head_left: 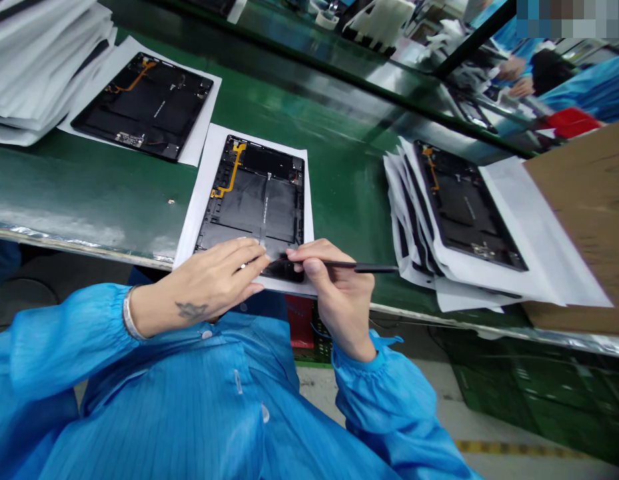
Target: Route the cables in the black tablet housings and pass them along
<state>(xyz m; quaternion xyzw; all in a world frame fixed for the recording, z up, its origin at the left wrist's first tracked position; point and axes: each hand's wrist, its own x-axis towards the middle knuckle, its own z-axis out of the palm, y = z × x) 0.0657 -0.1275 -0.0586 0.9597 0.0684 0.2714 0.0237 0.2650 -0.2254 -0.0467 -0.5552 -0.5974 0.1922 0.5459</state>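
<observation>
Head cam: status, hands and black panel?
Left hand on lower end of black electronic panel with orange flex strip, on white sheet. Right hand pinching slim black pen-like tool over the panel. Stack of sheeted panels to the right.

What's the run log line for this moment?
Left hand: resting on black tablet housing | right hand: holding black stylus over housing | housing on white sheet

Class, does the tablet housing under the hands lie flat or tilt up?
Flat: the tablet housing rests on a white sheet, with the left hand over its near edge.
</observation>
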